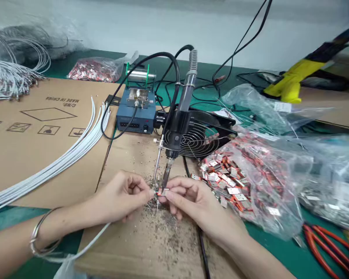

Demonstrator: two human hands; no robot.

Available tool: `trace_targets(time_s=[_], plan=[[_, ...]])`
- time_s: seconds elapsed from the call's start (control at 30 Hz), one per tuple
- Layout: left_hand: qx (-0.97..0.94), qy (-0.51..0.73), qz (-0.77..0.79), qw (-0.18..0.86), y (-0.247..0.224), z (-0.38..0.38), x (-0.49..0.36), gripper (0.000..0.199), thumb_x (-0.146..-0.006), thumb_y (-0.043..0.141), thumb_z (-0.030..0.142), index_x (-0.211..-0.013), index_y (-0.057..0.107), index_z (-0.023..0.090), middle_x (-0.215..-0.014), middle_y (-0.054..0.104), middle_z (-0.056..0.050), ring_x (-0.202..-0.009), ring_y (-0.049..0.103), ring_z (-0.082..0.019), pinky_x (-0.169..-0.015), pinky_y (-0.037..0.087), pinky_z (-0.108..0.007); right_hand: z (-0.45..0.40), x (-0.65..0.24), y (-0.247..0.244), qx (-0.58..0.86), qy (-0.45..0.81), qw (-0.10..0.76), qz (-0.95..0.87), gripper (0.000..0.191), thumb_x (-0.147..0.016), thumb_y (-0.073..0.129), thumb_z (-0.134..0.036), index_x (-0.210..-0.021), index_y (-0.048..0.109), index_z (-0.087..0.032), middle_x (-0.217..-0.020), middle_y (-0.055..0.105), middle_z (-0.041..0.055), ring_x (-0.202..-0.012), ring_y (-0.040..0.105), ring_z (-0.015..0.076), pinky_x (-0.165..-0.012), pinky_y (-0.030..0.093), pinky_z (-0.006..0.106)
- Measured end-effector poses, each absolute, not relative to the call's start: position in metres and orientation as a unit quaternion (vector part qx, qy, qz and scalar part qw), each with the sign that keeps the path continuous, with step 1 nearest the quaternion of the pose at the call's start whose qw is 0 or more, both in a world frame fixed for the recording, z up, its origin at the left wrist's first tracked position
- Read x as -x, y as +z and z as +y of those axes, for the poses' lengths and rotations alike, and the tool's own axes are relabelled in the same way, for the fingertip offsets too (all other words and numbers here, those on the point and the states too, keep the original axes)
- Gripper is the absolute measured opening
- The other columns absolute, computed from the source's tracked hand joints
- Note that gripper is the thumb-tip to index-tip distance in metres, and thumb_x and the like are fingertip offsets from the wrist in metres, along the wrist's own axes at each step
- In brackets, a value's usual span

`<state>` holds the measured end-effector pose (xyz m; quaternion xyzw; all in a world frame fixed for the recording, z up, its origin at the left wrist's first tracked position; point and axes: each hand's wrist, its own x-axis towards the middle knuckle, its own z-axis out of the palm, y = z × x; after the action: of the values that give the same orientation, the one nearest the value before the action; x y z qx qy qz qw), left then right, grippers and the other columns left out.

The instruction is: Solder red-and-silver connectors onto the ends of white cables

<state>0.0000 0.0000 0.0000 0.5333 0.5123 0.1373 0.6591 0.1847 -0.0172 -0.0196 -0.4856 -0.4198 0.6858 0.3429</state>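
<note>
Under the tip of a mounted soldering iron (177,128), my two hands meet. My left hand (130,195) pinches the end of a white cable (94,239), which trails down to the lower left. My right hand (189,197) holds a small red and silver part (164,192) between thumb and fingers, right at the iron's tip. A thin metal feed tube (158,161) comes down beside the iron. Dark crumbs of solder (165,232) lie scattered on the cardboard below.
A blue solder feeder (136,118) with a wire spool (141,74) and a black fan (192,137) stand behind. Bagged red and silver parts (235,182) lie right, near orange-handled pliers (328,248). White cables (61,166) lie left on cardboard (26,155).
</note>
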Motion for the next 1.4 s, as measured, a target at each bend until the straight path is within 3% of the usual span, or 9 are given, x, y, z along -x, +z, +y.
trace_targets(time_s=[0.57, 1.4], plan=[[-0.529, 0.142, 0.508, 0.665, 0.0009, -0.0048, -0.0011, 0.026, -0.077, 0.056, 0.04, -0.071, 0.056, 0.015, -0.039, 0.045, 0.007, -0.03, 0.039, -0.004, -0.029, 0.03, -0.011, -0.0167, -0.1874, -0.0123, 0.453, 0.71, 0.354, -0.406, 0.024, -0.065, 0.078, -0.036, -0.075, 0.067, -0.017, -0.062, 0.071, 0.0051, -0.042, 0.045, 0.0045, -0.039, 0.031, 0.015], [-0.525, 0.146, 0.518, 0.659, -0.0034, -0.0047, -0.0019, 0.024, -0.077, 0.056, 0.038, -0.071, 0.056, 0.015, -0.039, 0.046, 0.007, -0.03, 0.042, -0.005, -0.029, 0.033, -0.011, -0.0177, -0.1873, -0.0137, 0.464, 0.697, 0.351, -0.42, 0.024, -0.065, 0.077, -0.035, -0.076, 0.065, -0.017, -0.064, 0.072, 0.004, -0.049, 0.056, 0.0073, -0.041, 0.033, 0.017]])
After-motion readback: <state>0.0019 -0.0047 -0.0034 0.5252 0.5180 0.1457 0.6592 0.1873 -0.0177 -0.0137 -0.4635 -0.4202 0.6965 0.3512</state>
